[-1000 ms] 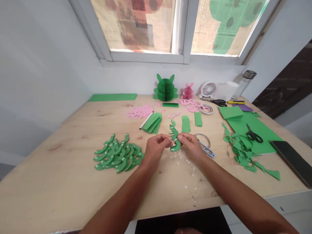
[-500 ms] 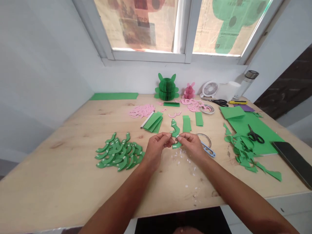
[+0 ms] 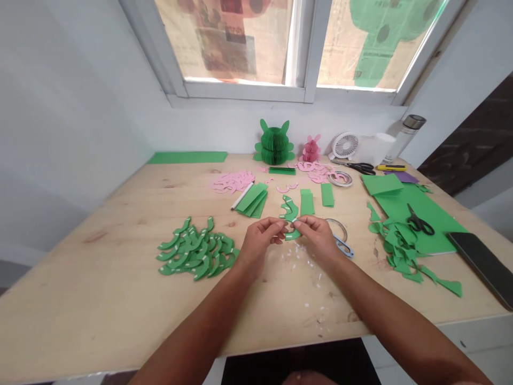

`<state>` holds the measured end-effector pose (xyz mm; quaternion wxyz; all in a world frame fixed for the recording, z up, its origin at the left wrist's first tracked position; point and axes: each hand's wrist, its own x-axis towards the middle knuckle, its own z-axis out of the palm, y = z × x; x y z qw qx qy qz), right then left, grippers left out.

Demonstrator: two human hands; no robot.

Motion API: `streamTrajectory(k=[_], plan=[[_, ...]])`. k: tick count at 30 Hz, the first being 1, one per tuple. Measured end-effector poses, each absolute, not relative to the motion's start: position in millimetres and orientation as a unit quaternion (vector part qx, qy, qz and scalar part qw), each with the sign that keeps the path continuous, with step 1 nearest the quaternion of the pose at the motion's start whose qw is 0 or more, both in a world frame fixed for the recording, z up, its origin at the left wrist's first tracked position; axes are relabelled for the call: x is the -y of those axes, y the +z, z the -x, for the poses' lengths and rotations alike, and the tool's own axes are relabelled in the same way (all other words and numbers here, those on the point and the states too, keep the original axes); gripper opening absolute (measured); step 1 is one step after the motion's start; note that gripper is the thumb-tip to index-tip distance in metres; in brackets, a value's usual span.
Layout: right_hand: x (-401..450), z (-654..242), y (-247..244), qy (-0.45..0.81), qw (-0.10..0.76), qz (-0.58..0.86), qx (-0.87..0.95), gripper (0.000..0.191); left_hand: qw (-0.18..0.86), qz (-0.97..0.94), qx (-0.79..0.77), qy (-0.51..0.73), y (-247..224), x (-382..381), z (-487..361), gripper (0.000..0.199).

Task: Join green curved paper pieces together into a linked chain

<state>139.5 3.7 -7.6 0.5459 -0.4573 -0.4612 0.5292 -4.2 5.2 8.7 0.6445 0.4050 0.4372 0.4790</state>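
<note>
A wavy green paper cutout (image 3: 291, 207) with small white strips on it is pinched between the thumb and fingers of my right hand (image 3: 318, 233). My left hand (image 3: 262, 238) is closed, its fingertips pressed together at the cutout's left edge; whatever they hold is too small to make out. Below the hands, tiny white bits (image 3: 308, 263) are scattered on the wooden table (image 3: 120, 299). To the left lies a pile of similar green cutouts (image 3: 196, 251), also marked with white strips. A tape roll (image 3: 337, 229) and a light blue cutter (image 3: 343, 247) lie beside my right hand.
Green paper scraps (image 3: 401, 248), black scissors (image 3: 420, 220) and a phone (image 3: 481, 262) lie to the right. Folded green papers (image 3: 252, 201) and pink cutouts (image 3: 233, 182) are farther back. A green honeycomb paper figure (image 3: 274, 144) and a small fan (image 3: 345, 145) stand by the wall.
The green cutout has shifted slightly up and right and turned a little in my right hand. My left fingertips have come slightly away from its middle.
</note>
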Motion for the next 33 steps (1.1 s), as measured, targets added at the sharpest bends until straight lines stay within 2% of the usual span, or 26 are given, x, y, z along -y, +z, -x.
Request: streamTrajectory(k=[10, 25, 33], plan=[[-3.2, -142.9, -7.4, 0.509, 0.554, 0.468, 0.464, 0.019, 0.644, -0.478, -0.421, 0.422, 5.0, -1.3, 0.4, 0.032], [-3.0, -143.1, -7.2, 0.486, 0.565, 0.468, 0.474, 0.016, 0.638, -0.492, -0.399, 0.438, 3.1, -1.1, 0.0, 0.03], [-5.1, -142.8, -4.3, 0.553, 0.582, 0.436, 0.407, 0.017, 0.581, -0.563, -0.37, 0.457, 7.1, 3.3, -0.9, 0.023]])
